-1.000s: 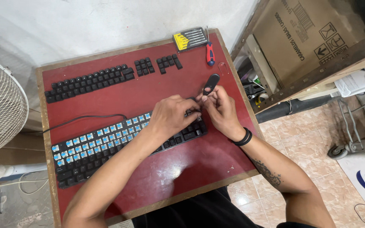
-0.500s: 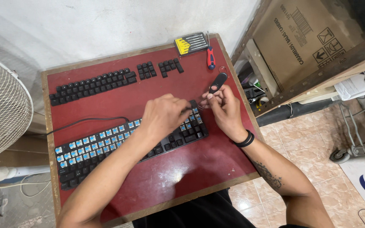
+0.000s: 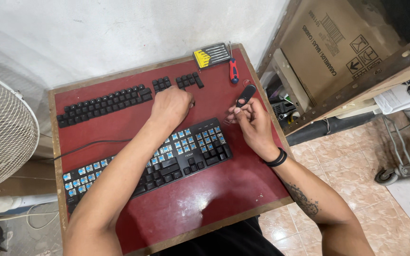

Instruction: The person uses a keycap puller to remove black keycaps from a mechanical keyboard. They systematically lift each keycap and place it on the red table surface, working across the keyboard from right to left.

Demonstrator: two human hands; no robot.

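- Fingers [image 3: 237,110] of the right hand [image 3: 255,125] pinch a black puller [image 3: 246,94], just above the keyboard [image 3: 167,161].
- Left hand [image 3: 171,105] curls, fingers together, on loose keycaps [image 3: 188,80]; whether it grips one, I cannot tell.
- Step, I judge: pulling and laying out caps; next calls for hooking another cap squarely.

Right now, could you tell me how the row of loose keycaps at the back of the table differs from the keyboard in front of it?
The row of loose keycaps is all black; the keyboard shows many bare blue switches where caps are missing. The keycaps lie as separate pieces along the far side of the red table; the keyboard is one corded unit nearer the person, under the left forearm. Both run slanted across the table.
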